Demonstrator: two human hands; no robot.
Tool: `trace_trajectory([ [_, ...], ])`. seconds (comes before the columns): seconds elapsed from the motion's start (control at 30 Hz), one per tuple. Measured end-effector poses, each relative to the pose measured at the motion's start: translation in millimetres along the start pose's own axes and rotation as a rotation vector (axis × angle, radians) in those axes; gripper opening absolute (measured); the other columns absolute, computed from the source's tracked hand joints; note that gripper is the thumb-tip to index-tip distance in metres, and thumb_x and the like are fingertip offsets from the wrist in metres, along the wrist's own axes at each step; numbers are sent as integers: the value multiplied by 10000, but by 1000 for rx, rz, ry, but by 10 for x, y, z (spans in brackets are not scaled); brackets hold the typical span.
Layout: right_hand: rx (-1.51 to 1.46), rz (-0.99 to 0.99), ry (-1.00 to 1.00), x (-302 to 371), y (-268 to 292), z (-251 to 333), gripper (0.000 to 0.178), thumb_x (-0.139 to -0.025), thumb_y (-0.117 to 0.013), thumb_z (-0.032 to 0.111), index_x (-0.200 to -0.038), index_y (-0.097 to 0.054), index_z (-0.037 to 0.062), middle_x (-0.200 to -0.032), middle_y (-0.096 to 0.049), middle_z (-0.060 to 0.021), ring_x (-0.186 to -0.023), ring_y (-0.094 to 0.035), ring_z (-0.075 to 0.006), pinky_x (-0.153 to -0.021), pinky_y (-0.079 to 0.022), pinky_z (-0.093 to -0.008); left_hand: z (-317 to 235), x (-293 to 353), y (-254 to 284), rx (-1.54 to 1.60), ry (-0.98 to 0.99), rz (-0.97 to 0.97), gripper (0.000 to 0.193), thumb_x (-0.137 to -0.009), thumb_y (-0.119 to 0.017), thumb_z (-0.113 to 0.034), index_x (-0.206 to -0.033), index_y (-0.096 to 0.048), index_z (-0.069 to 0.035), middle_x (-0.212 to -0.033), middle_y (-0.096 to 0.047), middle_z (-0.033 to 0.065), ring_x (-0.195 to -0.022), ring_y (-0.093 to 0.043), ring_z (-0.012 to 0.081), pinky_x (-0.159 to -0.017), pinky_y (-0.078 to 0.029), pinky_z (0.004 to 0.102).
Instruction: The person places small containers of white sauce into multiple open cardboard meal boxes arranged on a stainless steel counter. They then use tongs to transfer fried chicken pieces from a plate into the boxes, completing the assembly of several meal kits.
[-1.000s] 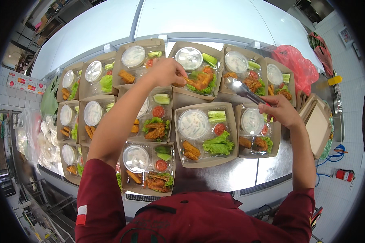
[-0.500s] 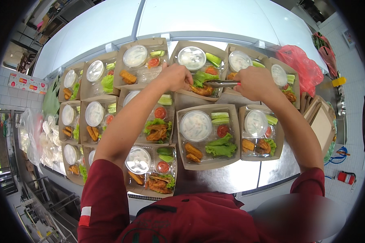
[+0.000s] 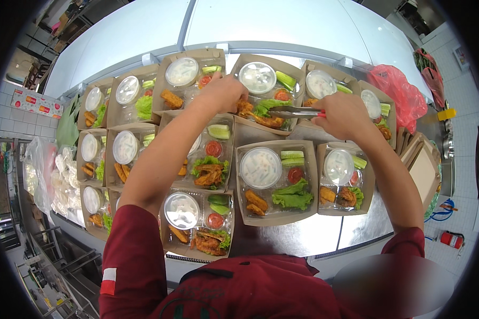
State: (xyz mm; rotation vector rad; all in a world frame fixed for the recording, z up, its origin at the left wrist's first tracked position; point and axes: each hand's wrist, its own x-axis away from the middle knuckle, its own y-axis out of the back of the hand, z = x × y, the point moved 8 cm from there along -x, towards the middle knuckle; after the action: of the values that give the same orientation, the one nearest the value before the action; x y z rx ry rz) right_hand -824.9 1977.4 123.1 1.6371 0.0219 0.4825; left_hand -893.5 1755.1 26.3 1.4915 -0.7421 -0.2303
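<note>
My right hand (image 3: 341, 114) is closed around red-handled metal tongs (image 3: 295, 111). The tongs' tips reach into a brown cardboard meal box (image 3: 238, 123) at the back centre, touching green lettuce (image 3: 267, 105) and fried chicken (image 3: 269, 122). That box also has a lidded round tub (image 3: 257, 77), cucumber sticks (image 3: 286, 80) and a tomato slice (image 3: 282, 94). Over the same box's left edge is my left hand (image 3: 221, 94), its fingers curled beside a fried piece (image 3: 244, 108). What those fingers grip, if anything, is hidden.
Several similar filled boxes stand in rows on the metal counter; a near one (image 3: 275, 217) has lettuce without chicken on it. A red plastic bag (image 3: 396, 93) and stacked flat box parts (image 3: 420, 159) are at right. White-filled plastic bags (image 3: 58, 175) lie at left.
My left hand has drawn back a little to the left from the lettuce, uncovering a fried piece. The tongs stay in the same box. The whole view has shifted slightly.
</note>
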Motion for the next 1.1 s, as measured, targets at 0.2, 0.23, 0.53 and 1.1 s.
trace_trajectory([
  [0.2, 33, 64, 75, -4, -67, 159, 268, -918, -720, 378, -1070, -794, 169, -954, -764, -141, -920, -752, -344, -815, -590, -481, 30, -41, 6, -55, -6, -106, 298, -799, -835, -215, -1093, -789, -219, -1028, -758, 20, -1123, -632, 251, -1000, -416, 454],
  [0.23, 43, 57, 72, -7, -71, 179, 269, -919, -719, 374, -1054, -792, 153, -955, -765, -142, -921, -753, -345, -813, -592, -480, 35, -35, 23, -43, 8, -126, 288, -801, -833, -222, -1086, -790, -220, -1012, -757, 19, -1116, -634, 250, -995, -417, 450],
  [0.53, 86, 58, 58, -144, -218, 390, 287, -923, -714, 355, -1020, -775, 92, -954, -764, -156, -923, -751, -351, -794, -591, -472, 87, 38, -31, 48, 98, -93, 332, -822, -843, -272, -1141, -773, -212, -1076, -757, 36, -1133, -656, 254, -1000, -393, 462],
  [1.1, -720, -605, -749, 3787, -188, -2565, 567, -890, -807, 392, -1278, -712, -10, -794, -668, -96, -710, -656, -136, -660, -526, -319, -251, 1770, 555, 261, 25, -856, 446, -945, -712, -87, -1379, -620, -44, -1400, -595, 173, -1328, -535, 354, -1148, -375, 459],
])
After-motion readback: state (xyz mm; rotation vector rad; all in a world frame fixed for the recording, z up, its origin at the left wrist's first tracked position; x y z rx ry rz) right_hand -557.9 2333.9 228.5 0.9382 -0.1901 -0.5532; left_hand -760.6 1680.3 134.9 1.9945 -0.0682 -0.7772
